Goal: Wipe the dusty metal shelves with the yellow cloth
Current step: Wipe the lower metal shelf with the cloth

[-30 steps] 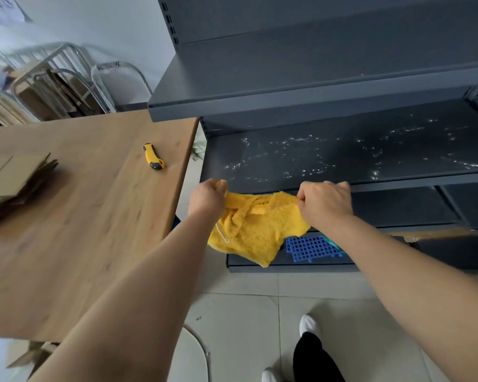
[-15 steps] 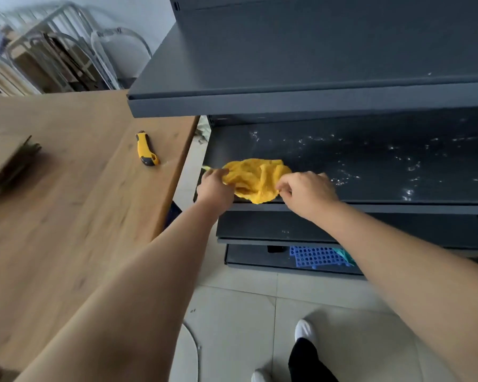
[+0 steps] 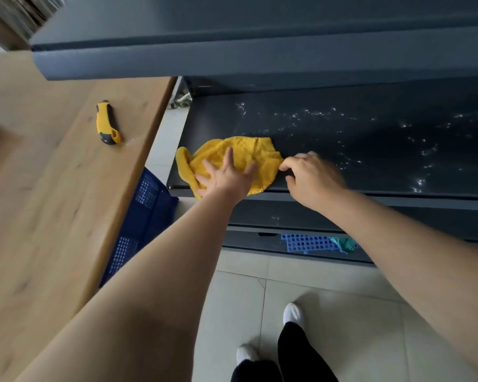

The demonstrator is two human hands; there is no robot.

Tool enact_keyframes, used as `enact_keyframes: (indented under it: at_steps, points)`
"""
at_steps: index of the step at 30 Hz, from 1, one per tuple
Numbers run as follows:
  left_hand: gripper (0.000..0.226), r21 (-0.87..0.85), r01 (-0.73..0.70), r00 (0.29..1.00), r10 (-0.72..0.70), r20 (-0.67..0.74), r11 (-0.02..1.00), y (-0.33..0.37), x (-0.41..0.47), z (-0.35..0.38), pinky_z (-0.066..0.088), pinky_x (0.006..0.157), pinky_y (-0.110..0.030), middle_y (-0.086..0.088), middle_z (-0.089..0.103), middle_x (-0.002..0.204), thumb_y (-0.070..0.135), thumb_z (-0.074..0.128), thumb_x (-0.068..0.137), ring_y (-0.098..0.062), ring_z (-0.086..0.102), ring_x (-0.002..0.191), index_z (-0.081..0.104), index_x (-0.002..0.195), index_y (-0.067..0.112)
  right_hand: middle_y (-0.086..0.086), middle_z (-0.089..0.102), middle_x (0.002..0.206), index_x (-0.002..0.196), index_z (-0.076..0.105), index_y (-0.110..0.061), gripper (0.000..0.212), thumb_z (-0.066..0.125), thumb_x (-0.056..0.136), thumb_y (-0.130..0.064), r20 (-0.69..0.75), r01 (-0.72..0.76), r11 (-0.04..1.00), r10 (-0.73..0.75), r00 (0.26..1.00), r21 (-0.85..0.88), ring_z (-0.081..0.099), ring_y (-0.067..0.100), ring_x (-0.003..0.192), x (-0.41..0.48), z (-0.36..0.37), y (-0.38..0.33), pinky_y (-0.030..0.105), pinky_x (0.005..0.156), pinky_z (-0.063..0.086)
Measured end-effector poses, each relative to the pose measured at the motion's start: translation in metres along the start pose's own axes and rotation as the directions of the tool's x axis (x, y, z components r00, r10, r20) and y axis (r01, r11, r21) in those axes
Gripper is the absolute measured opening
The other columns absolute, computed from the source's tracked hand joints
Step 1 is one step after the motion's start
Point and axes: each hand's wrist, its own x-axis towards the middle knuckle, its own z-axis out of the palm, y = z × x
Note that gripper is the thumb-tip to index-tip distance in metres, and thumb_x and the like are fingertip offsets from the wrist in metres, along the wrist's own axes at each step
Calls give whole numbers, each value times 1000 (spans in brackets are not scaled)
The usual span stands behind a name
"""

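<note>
Fingers [image 3: 229,159] of the left hand [image 3: 226,179] are spread out straight and laid flat on top of the yellow cloth [image 3: 249,151], palm down, pressing it onto the dusty shelf [image 3: 342,139]; none of them curls round it. The cloth lies bunched at the near left corner of that shelf, under and just beyond those fingers. A fold pokes out to the left of the hand, and the near hem hangs a little over the shelf's front lip.

Just to the right, the right hand [image 3: 313,176] has its fingers [image 3: 287,164] curled. Thumb and forefinger meet on the cloth's right-hand corner and pinch it, while the back of the hand sits over the shelf's front edge. The two hands are close together, with only a strip of cloth between them.

White specks of dust are scattered over the dark shelf to the right of the cloth and farther back. An upper shelf [image 3: 232,59] of the same grey metal overhangs it.

To the left stands a wooden worktop [image 3: 53,188], with a yellow and black utility knife [image 3: 106,122] lying near its right edge. A dark blue basket [image 3: 146,216] sits low between the worktop and the shelving. On the bottom shelf, near the pale tiled floor [image 3: 329,312], lies a light blue perforated panel [image 3: 307,242] with a scrap of teal material [image 3: 345,244] just beside it.
</note>
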Motion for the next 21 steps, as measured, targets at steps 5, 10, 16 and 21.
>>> enact_keyframes:
  at_steps: [5, 10, 16, 21]
  points:
    - [90, 26, 74, 997, -73, -37, 997, 8, 23, 16, -6, 105, -70, -9, -18, 158, 89, 28, 69, -47, -18, 140, -5, 144, 52, 2, 61, 121, 122, 60, -22, 36, 50, 90, -8, -10, -3, 999, 2, 1000, -54, 50, 24, 113, 14, 12, 10, 38, 85, 43]
    - [76, 168, 9, 997, 4, -75, 986, -1, 42, 17, -9, 106, -68, -11, -15, 158, 77, 32, 77, -49, -19, 138, 5, 143, 51, 0, 60, 125, 121, 59, -23, 35, 48, 91, -10, -35, -1, 998, -1, 999, -67, 48, 23, 116, 30, 21, 3, 40, 91, 40]
    - [66, 225, -101, 988, 123, -88, 969, -23, 84, -3, -10, 108, -65, -4, -13, 159, 64, 31, 85, -43, -18, 141, 5, 144, 52, 0, 58, 127, 124, 58, -22, 37, 51, 89, -12, -21, -62, 989, 60, 998, -137, 47, 24, 118, 46, 32, 8, 40, 95, 36]
    - [70, 173, -120, 990, 130, -46, 978, -18, 98, -14, -11, 106, -65, -3, -15, 159, 55, 33, 81, -43, -21, 140, 5, 145, 47, 1, 59, 126, 121, 59, -19, 32, 49, 91, -18, -37, -85, 986, 81, 996, -142, 50, 25, 116, 59, 39, 8, 40, 90, 37]
